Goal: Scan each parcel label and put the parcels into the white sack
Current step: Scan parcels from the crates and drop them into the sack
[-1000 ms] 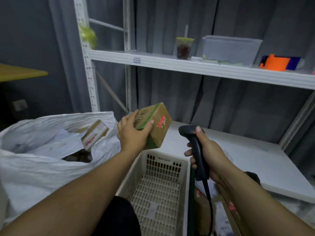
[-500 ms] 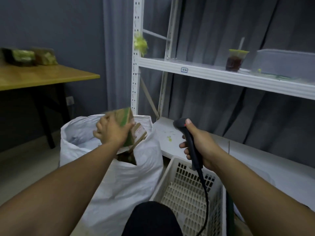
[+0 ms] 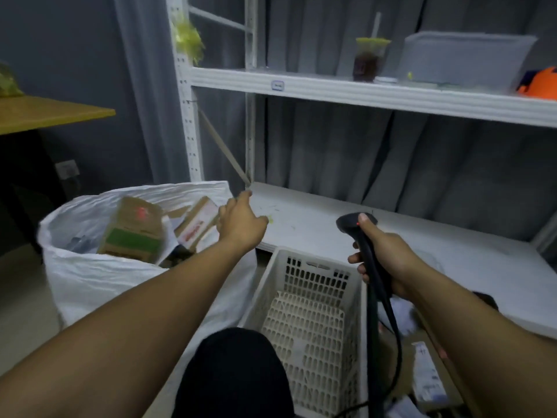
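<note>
Two parcels (image 3: 132, 233) in white sack (image 3: 99, 279), print unreadable; right hand (image 3: 388, 260) grips scanner (image 3: 348, 224).

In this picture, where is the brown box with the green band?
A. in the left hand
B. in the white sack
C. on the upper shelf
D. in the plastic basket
B: the brown box is inside the open mouth of the white sack. The left hand beside it is open and holds nothing, and the right hand grips only the scanner.
</note>
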